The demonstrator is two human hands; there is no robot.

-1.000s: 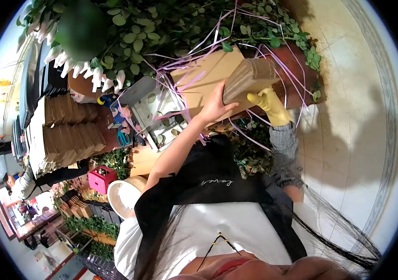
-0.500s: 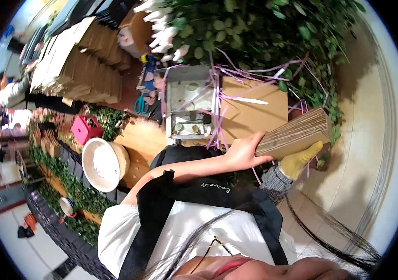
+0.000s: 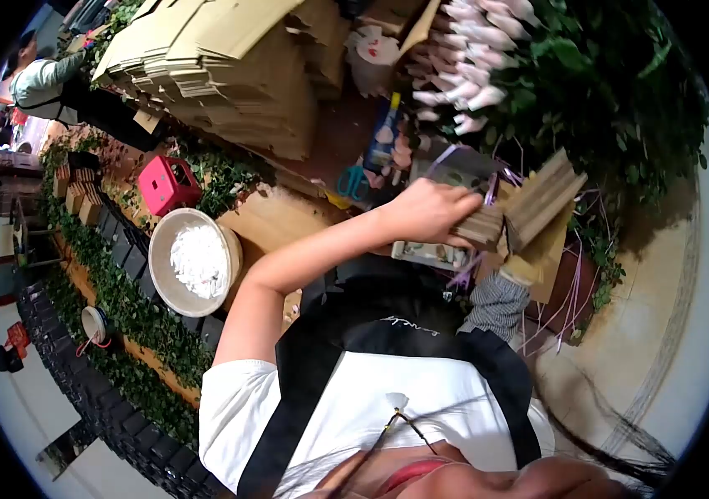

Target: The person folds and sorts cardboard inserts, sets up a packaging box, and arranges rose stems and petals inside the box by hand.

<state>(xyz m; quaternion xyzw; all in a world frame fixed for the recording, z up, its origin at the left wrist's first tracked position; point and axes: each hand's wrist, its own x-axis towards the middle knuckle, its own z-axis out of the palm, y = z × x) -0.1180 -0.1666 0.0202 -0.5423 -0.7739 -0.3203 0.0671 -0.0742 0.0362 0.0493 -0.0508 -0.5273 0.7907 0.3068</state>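
My left hand (image 3: 431,209), bare, is closed round a bundle of brown cardboard sheets (image 3: 481,226) in front of my chest. Right beside it, a second bundle of cardboard sheets (image 3: 547,198) stands tilted up to the right. My right hand (image 3: 522,268), in a yellow glove below a checked sleeve, is at the lower end of this second bundle; its fingers are mostly hidden behind the cardboard. Under the hands lie a metal-framed tray (image 3: 429,252) and purple ribbons (image 3: 572,287), both partly covered.
Tall piles of cardboard (image 3: 229,91) stand at the upper left. White-wrapped flower heads (image 3: 475,62) and leafy stems (image 3: 595,91) fill the upper right. A tub of white pieces (image 3: 196,262), a pink stool (image 3: 169,185) and blue scissors (image 3: 353,181) are leftward. Another person (image 3: 42,83) works far left.
The single fanned stack of cardboard between my hands is now parted into two bundles. My left hand has moved up, and the view has turned, bringing the cardboard piles nearer.
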